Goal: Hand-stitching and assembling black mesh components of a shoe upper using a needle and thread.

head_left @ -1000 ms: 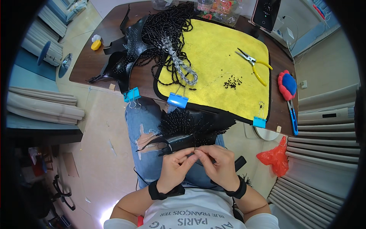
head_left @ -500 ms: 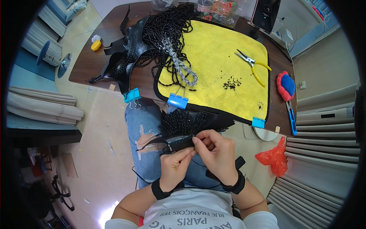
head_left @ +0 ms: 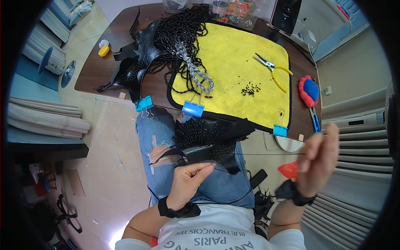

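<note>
A black beaded leather piece [head_left: 210, 139] lies across my lap, on torn blue jeans. My left hand [head_left: 189, 181] pinches its lower edge with thumb and fingers. My right hand [head_left: 318, 160] is drawn far out to the right, pinching a thin dark thread [head_left: 266, 154] that runs taut from the piece to my fingers. A needle cannot be made out.
A brown table [head_left: 104, 71] carries a yellow mat [head_left: 233, 58] held by blue binder clips [head_left: 193, 109], a heap of black bead strings [head_left: 179, 33], loose black beads [head_left: 250, 88], yellow-handled pliers [head_left: 273, 71], and a red-and-blue pincushion [head_left: 308, 89]. Blinds stand at right.
My right hand has pulled away from the left, out to the right, drawing the thread taut. The left hand stays on the beaded piece.
</note>
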Demonstrator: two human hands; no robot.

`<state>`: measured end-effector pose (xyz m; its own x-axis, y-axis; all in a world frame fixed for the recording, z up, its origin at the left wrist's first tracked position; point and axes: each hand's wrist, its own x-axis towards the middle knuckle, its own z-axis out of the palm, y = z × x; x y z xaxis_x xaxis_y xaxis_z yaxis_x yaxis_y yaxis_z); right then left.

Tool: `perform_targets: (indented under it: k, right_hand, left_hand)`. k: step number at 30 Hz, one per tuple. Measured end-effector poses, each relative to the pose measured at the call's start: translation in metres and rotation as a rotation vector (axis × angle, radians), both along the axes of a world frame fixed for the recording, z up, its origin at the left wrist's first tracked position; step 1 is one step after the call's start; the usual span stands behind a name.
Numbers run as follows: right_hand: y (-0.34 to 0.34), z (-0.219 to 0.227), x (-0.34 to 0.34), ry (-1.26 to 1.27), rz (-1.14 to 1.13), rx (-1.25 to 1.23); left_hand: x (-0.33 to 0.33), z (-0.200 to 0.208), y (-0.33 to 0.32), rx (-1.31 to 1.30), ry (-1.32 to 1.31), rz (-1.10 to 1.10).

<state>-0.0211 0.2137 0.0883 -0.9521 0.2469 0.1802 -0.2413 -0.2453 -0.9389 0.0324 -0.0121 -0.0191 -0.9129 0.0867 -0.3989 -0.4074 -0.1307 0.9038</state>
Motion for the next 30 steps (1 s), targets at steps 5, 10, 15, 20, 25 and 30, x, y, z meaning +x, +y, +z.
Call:
perform_targets:
  k: [5, 10, 15, 20, 25, 30]
  right_hand:
    - [0.061, 0.032, 0.013, 0.107, -0.209, -0.105]
    - [0.093, 0.045, 0.027, 0.242, -0.111, 0.144]
    - [0.098, 0.036, 0.026, 0.208, -0.172, 0.15]
    - [0.078, 0.001, 0.03, -0.129, -0.216, 0.472]
    - [-0.003, -0.032, 0.026, -0.206, 0.254, 0.609]
    - [-0.042, -0.064, 0.006, 0.255, 0.261, 0.947]
  left_hand:
    - [0.003, 0.001, -0.005, 0.153, -0.111, -0.026]
    - [0.001, 0.007, -0.002, 0.206, -0.115, -0.033]
    - [0.0, 0.008, 0.003, 0.339, -0.157, 0.073]
    - [0.007, -0.003, 0.004, 0.376, -0.158, 0.146]
    - [0.008, -0.014, 0.008, 0.211, -0.035, 0.172]
    - [-0.008, -0.006, 0.022, 0.267, -0.053, 0.264]
